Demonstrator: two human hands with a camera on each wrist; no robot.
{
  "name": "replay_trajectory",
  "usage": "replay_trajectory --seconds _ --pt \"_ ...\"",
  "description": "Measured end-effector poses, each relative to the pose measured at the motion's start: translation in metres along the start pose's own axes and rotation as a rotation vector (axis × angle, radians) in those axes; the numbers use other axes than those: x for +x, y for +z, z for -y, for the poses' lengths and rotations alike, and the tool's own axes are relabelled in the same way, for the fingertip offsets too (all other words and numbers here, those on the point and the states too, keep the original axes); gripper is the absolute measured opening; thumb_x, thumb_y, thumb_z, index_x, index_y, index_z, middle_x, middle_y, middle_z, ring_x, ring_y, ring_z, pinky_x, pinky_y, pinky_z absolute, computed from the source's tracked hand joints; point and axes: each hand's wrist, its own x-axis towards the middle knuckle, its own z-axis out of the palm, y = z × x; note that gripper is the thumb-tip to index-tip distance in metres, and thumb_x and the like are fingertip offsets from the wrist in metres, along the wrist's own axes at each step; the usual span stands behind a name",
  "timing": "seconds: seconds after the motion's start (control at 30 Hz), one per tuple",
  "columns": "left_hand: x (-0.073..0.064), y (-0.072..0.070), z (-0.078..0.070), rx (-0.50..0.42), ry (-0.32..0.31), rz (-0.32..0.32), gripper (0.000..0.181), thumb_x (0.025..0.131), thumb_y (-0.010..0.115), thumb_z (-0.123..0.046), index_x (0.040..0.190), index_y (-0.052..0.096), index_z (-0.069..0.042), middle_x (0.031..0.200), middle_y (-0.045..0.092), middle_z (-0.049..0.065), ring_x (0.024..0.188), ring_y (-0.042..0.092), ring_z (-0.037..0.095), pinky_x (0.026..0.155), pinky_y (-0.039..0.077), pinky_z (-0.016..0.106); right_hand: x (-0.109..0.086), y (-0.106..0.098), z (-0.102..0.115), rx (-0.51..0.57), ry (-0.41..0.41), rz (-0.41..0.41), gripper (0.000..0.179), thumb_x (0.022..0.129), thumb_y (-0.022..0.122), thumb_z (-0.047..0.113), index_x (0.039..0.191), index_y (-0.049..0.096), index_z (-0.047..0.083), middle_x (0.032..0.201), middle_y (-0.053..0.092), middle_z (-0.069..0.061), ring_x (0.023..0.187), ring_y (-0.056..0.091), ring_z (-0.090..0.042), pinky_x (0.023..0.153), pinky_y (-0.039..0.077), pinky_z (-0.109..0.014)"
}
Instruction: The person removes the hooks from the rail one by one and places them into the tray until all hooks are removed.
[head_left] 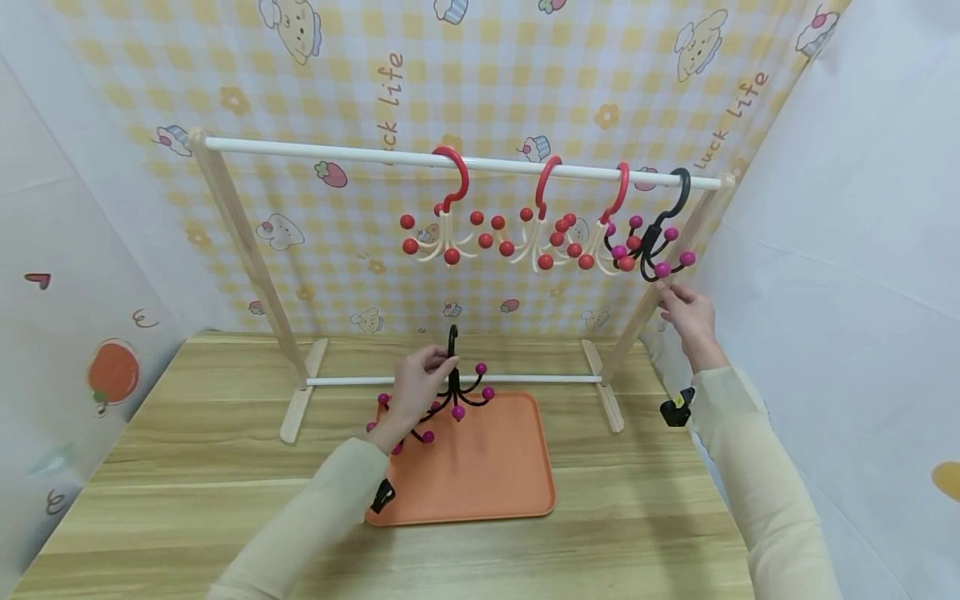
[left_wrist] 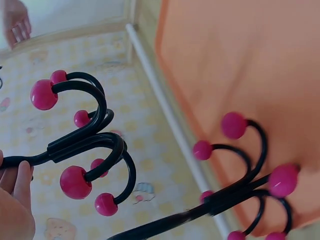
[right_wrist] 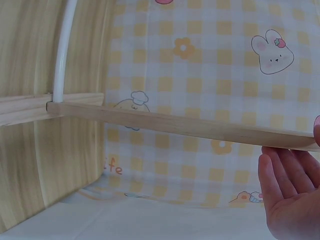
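My left hand pinches a black multi-arm hook hanger with magenta ball tips by its stem, above the tray's far edge. A second such hanger is at the tray's left side, partly hidden behind that hand; the left wrist view shows its black stem. At the rod's right end hangs another black hanger. My right hand is just below it, fingertips close to its lowest arms. In the right wrist view these fingers extend beside the wooden post, gripping nothing visible.
Three cream hangers with red hooks, the leftmost one included, hang from the white rod of a wooden stand. An orange tray lies on the wood-grain table. A lower white bar crosses behind the tray.
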Motion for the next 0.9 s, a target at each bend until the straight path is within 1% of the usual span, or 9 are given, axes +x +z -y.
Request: replay_trajectory --seconds 0.13,0.27,0.37,0.43,0.57,0.63,0.77,0.83,0.9 --pt "-0.007 0.007 0.011 0.026 -0.046 0.017 0.011 0.082 0.063 -0.011 0.087 0.064 0.000 0.084 0.065 0.011 0.078 0.063 0.019 0.064 0.050 0.025 0.001 0.000 -0.001 0.004 0.001 0.002 0.059 0.086 0.051 0.040 0.128 0.042 -0.001 0.123 0.046 -0.022 0.098 0.052 -0.019 0.084 0.042 -0.027" --pt "-0.012 0.014 0.021 0.060 -0.042 0.021 0.008 0.081 0.063 -0.009 0.085 0.065 -0.002 0.083 0.065 0.008 0.079 0.063 0.016 0.060 0.050 0.025 0.001 0.000 -0.001 0.005 -0.005 0.007 0.060 0.086 0.051 0.040 0.129 0.041 -0.002 0.125 0.044 -0.023 0.100 0.051 -0.021 0.086 0.041 -0.030" --pt "-0.016 0.019 0.028 0.079 -0.043 0.012 0.005 0.081 0.064 -0.009 0.084 0.065 -0.005 0.081 0.065 0.005 0.078 0.063 0.015 0.060 0.050 0.026 0.002 -0.001 -0.002 0.003 -0.006 0.006 0.061 0.086 0.051 0.041 0.129 0.041 -0.001 0.124 0.045 -0.022 0.099 0.051 -0.020 0.087 0.040 -0.032" --pt "-0.018 0.022 0.032 0.085 -0.051 0.003 0.006 0.081 0.064 -0.011 0.082 0.064 -0.004 0.080 0.065 0.004 0.077 0.063 0.014 0.060 0.050 0.026 0.002 -0.001 -0.002 0.005 -0.005 0.005 0.061 0.086 0.051 0.041 0.129 0.042 -0.001 0.122 0.046 -0.020 0.099 0.052 -0.020 0.087 0.040 -0.033" --pt "-0.022 0.026 0.040 0.096 -0.086 -0.008 0.009 0.081 0.064 -0.012 0.082 0.065 -0.003 0.078 0.065 0.004 0.077 0.063 0.014 0.062 0.050 0.028 0.002 -0.001 -0.002 0.003 -0.009 0.004 0.061 0.086 0.051 0.040 0.128 0.042 -0.002 0.119 0.048 -0.018 0.098 0.052 -0.019 0.087 0.040 -0.033" --pt "-0.024 0.028 0.043 0.093 -0.115 -0.006 0.009 0.081 0.064 -0.012 0.083 0.065 -0.004 0.079 0.065 0.004 0.078 0.062 0.015 0.063 0.050 0.029 0.002 -0.001 -0.002 0.003 -0.009 0.003 0.060 0.086 0.051 0.040 0.128 0.042 -0.002 0.119 0.048 -0.018 0.096 0.052 -0.018 0.086 0.041 -0.032" --pt "-0.027 0.030 0.051 0.107 -0.178 0.011 0.009 0.081 0.064 -0.017 0.085 0.065 -0.008 0.082 0.065 0.001 0.080 0.061 0.012 0.064 0.049 0.028 0.003 -0.001 -0.002 0.007 -0.007 -0.001 0.060 0.086 0.052 0.040 0.128 0.043 -0.002 0.115 0.050 -0.016 0.094 0.053 -0.017 0.085 0.042 -0.029" --pt "-0.028 0.031 0.055 0.116 -0.191 0.021 0.008 0.081 0.064 -0.018 0.085 0.065 -0.010 0.084 0.065 0.000 0.081 0.061 0.012 0.064 0.049 0.027 0.003 -0.001 -0.003 0.007 -0.006 -0.003 0.060 0.085 0.052 0.040 0.128 0.043 -0.002 0.113 0.051 -0.015 0.094 0.053 -0.017 0.084 0.042 -0.029" --pt "-0.029 0.031 0.058 0.122 -0.202 0.029 0.008 0.081 0.064 -0.018 0.084 0.065 -0.012 0.084 0.065 0.000 0.080 0.061 0.011 0.064 0.049 0.027 0.003 -0.001 -0.003 0.012 -0.006 -0.003 0.060 0.085 0.052 0.040 0.128 0.042 -0.002 0.115 0.051 -0.016 0.094 0.053 -0.018 0.086 0.041 -0.031"
